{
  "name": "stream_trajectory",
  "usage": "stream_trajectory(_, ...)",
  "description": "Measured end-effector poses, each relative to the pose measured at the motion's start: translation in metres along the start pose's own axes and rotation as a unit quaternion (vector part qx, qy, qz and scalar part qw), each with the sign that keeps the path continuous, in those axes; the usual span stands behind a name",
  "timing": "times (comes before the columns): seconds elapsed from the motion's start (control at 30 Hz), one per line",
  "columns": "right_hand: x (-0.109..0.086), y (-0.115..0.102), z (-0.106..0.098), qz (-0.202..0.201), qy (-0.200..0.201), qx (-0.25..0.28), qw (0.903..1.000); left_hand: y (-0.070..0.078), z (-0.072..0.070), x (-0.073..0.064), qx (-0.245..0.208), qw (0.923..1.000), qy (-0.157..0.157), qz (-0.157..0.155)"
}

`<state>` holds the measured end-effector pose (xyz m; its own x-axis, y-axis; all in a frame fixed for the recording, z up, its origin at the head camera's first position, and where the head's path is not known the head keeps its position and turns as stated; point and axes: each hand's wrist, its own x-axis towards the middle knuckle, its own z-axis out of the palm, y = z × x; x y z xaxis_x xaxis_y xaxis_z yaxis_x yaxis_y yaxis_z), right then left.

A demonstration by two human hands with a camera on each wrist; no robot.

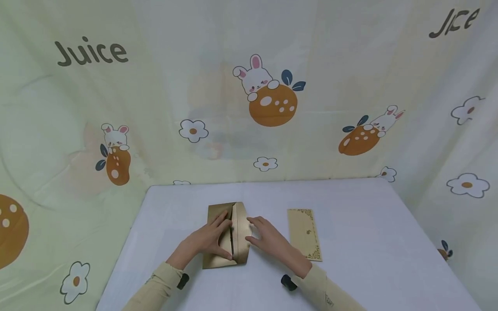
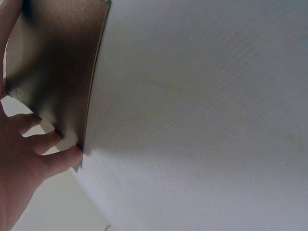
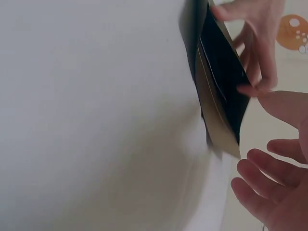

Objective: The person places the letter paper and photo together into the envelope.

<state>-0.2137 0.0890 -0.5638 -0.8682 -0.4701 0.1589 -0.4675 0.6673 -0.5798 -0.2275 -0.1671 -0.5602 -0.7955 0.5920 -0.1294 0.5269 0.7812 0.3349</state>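
A soft, gently rippled curtain (image 1: 163,86) printed with rabbits, oranges and white flowers formed the backdrop. Below it spread the tabletop (image 1: 358,233), covered in white cloth whose fine woven grain showed in the left wrist view. On it lay a flat, oblong envelope (image 1: 227,240) of smooth, metallic gold-brown stock, its long mouth parted as a dark slit. The right wrist view showed a black interior; a paler, tapered flap (image 1: 242,235) stood folded out toward the person's right. A thin, pale yellow rectangular card (image 1: 303,233) with brown scrollwork at its corners lay apart, farther right.

The envelope sat directly under the left hand (image 1: 213,236), which grasped it near the mouth, thumb and fingers spread along the edge. The right hand (image 1: 268,235) was released, fingers loosely curved, just beside the flap; whether it touched was unclear. Small black pieces (image 1: 288,283) showed at both wrists.
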Motion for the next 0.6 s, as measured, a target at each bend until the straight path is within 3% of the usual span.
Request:
stream_trajectory(0.4, -0.025, 0.036, -0.024, 0.034, 0.052, -0.043, 0.9972, -0.004, 0.003, 0.000, -0.011, 0.9999, -0.001, -0.002)
stream_trajectory(0.6, -0.039, 0.056, -0.037, 0.067, 0.049, -0.038, 0.9958, -0.004, 0.004, 0.001, -0.010, 0.9999, -0.001, -0.004)
